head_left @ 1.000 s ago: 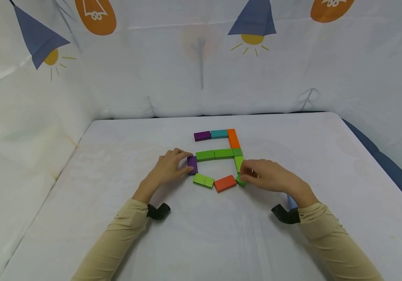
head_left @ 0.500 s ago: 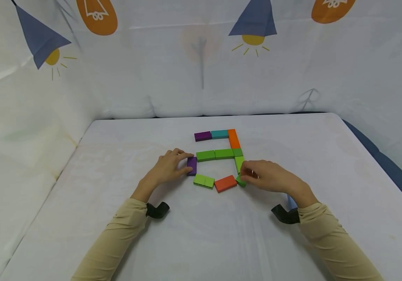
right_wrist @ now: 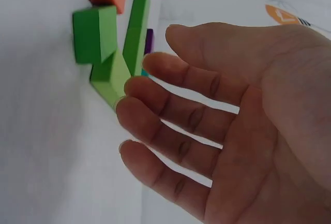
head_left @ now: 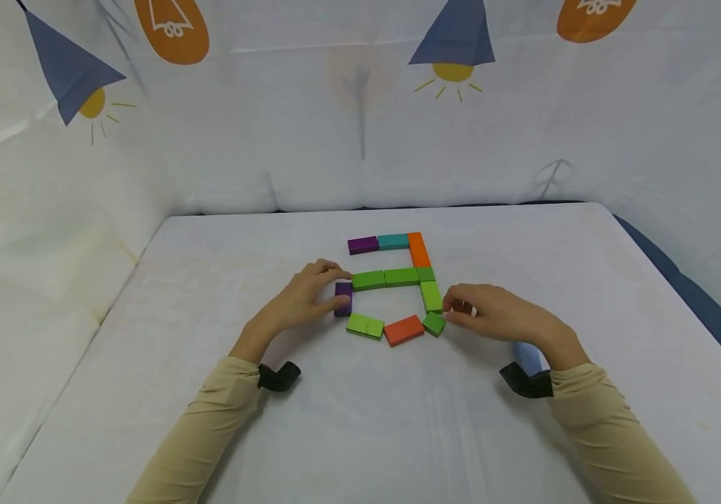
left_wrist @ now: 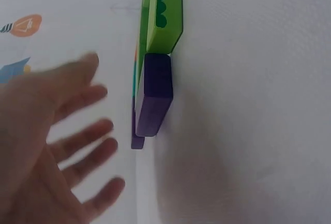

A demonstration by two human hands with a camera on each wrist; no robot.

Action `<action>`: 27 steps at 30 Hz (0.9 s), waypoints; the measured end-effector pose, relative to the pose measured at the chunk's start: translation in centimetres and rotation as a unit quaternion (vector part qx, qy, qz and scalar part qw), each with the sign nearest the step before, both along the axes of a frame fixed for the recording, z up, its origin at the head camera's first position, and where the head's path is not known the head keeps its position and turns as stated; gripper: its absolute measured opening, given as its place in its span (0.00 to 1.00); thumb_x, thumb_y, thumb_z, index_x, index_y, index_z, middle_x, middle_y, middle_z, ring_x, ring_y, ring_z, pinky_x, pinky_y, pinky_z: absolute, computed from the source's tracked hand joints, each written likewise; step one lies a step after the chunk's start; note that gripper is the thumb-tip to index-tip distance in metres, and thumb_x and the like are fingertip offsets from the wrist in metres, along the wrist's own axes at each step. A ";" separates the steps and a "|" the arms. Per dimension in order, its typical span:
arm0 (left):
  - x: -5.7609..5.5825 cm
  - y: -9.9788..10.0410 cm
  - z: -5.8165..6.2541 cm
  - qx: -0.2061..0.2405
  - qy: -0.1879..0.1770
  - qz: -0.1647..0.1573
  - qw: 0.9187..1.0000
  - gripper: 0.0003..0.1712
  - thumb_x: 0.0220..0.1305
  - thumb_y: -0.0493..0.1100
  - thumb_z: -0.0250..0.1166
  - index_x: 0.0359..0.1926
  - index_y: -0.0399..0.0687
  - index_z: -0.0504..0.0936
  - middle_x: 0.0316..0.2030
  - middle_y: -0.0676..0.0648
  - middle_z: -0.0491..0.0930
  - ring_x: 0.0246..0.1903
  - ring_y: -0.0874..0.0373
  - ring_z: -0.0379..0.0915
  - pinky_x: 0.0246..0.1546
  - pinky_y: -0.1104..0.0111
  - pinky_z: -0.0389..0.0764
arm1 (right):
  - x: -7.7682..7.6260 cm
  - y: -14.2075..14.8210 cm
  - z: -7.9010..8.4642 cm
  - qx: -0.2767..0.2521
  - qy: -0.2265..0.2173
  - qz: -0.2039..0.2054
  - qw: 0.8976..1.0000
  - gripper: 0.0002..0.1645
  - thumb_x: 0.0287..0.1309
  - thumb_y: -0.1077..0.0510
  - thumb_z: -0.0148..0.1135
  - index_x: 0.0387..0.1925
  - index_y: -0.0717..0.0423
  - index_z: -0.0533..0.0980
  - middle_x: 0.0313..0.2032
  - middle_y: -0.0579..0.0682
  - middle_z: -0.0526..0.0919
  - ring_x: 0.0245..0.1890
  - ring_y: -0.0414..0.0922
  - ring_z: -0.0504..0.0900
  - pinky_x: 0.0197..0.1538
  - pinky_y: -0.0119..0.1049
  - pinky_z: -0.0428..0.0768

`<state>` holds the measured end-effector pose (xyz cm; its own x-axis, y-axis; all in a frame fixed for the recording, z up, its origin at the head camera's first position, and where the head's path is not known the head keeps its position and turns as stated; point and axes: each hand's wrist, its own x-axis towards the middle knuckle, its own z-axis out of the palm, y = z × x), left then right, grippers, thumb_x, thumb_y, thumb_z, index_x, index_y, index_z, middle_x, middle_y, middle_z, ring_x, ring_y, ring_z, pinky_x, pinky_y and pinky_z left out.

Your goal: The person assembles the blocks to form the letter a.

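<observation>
Colored blocks lie on the white table in a shape like a 6 turned about. My left hand [head_left: 300, 296] is beside the upright-lying purple block [head_left: 344, 299]; in the left wrist view its fingers are spread apart, with a gap to that block [left_wrist: 155, 94]. My right hand [head_left: 495, 313] hovers just right of the small green block [head_left: 434, 323], fingers loosely bent and holding nothing. Near these lie a red-orange block [head_left: 404, 330], a light green block [head_left: 365, 326], and another light green block [head_left: 431, 297]. Two green blocks form the middle row, the left one [head_left: 368, 281] near my left fingertips.
Farther back are a dark purple block [head_left: 363, 245], a teal block [head_left: 393, 241] and a long orange block [head_left: 419, 250]. A light blue object [head_left: 527, 358] is partly hidden by my right wrist. White fabric [head_left: 310, 126] with printed lamps hangs behind the table.
My right hand has drawn away to the right from the small green block, which now shows fully. The left hand has eased off the purple block, which shifted slightly toward me.
</observation>
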<state>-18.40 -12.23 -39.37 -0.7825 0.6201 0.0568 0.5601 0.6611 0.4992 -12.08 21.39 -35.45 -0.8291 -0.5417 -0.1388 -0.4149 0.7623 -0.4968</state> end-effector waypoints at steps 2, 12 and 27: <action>0.0 0.1 -0.1 0.018 0.009 -0.044 0.999 0.24 0.61 0.51 0.65 0.57 0.52 0.77 0.58 0.44 0.69 0.59 0.49 0.62 0.61 0.51 0.66 | 0.2 0.6 0.0 -0.004 0.005 -0.001 1.000 0.07 0.63 0.56 0.57 0.42 0.50 0.76 0.35 0.39 0.78 0.37 0.37 0.74 0.42 0.36 0.78; 0.3 0.5 -0.3 -0.015 0.022 -0.136 0.990 0.19 0.51 0.52 0.72 0.46 0.58 0.83 0.55 0.44 0.72 0.58 0.49 0.60 0.56 0.52 0.67 | 1.4 4.2 -1.1 -0.007 0.027 0.002 1.000 0.24 0.55 0.75 0.46 0.46 0.50 0.77 0.45 0.41 0.78 0.48 0.44 0.76 0.49 0.40 0.77; 0.3 0.2 0.0 -0.030 0.011 -0.155 0.987 0.14 0.56 0.46 0.70 0.45 0.60 0.83 0.58 0.44 0.70 0.60 0.48 0.58 0.56 0.49 0.67 | 3.7 8.1 -1.3 0.031 -0.004 0.016 0.999 0.33 0.50 0.75 0.52 0.50 0.38 0.74 0.50 0.37 0.75 0.51 0.42 0.74 0.52 0.39 0.77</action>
<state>-18.07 -12.00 -39.33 -0.5531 0.8327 0.0273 0.7510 0.4842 0.4489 -8.34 29.54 -36.78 -0.8097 -0.5589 -0.1792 -0.4365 0.7775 -0.4527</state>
